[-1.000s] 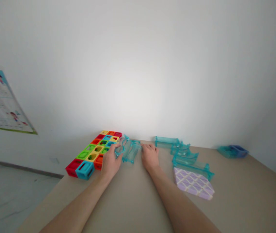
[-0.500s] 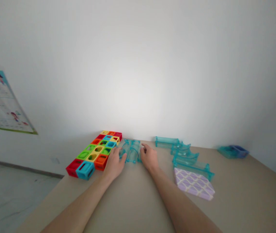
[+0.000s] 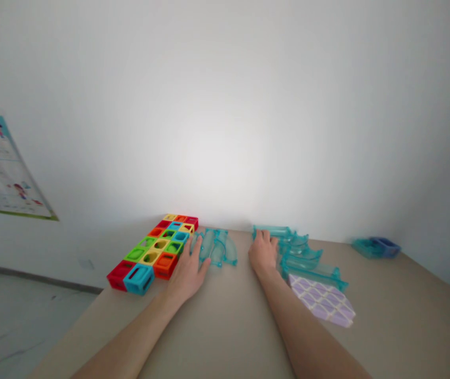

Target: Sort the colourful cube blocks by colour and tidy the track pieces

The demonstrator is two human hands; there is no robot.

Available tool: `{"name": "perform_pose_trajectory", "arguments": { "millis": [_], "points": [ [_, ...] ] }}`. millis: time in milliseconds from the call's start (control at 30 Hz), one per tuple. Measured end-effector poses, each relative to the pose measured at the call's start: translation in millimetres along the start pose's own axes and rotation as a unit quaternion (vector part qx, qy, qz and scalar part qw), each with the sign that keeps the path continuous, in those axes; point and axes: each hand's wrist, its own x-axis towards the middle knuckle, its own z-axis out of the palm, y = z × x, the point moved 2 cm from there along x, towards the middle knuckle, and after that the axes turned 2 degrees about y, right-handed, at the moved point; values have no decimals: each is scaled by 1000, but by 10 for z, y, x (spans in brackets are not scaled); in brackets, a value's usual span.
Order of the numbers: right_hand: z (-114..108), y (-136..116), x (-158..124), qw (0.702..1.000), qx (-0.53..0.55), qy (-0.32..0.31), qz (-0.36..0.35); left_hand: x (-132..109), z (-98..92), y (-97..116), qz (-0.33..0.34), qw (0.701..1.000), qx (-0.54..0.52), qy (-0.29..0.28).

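Note:
My left hand [image 3: 188, 269] lies with fingers spread at the edge of a group of clear teal curved track pieces [image 3: 219, 248]; its fingertips touch or overlap the leftmost one. To the right, my right hand [image 3: 263, 253] is curled over the left end of a clear teal straight track piece [image 3: 282, 230]. Its fingertips are hidden behind the hand. Just beside it, several more teal track pieces [image 3: 304, 258] lie in a stepped row. Close by my left hand, a block of colourful open cubes [image 3: 152, 247] lies flat on the table.
A lilac stack of latticed tiles [image 3: 323, 301] lies in front of the teal row. At the far right sit teal pieces [image 3: 367, 247] and a blue box-like piece [image 3: 385, 246]. The white wall [image 3: 225, 131] borders the table's back edge. A poster [image 3: 7, 168] hangs at left.
My right hand has moved right, from beside the curved track pieces to the straight track piece, and its fingers have curled down. My left hand has stayed near the curved pieces.

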Motion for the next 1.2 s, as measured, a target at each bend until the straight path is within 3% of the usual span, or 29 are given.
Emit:
{"name": "perform_pose_trajectory", "arguments": {
  "millis": [200,367,567,700,833,1200],
  "points": [
    [39,60,65,1000,27,7,-7,35,-46,14,-37,999,14,8],
    [-24,-128,48,990,115,34,-71,44,-110,48,-22,998,48,20],
    [-74,-620,-230,938,258,-8,-230,35,-94,56,0,999,20,41],
    [-95,-807,-385,902,315,-46,-291,45,-124,105,3,997,-37,64],
    [-83,-793,-382,894,340,-55,-285,59,-192,166,-4,994,-44,99],
    [-10,-779,-330,916,327,-33,-229,108,-103,206,4,995,-52,87]
  ]
}}
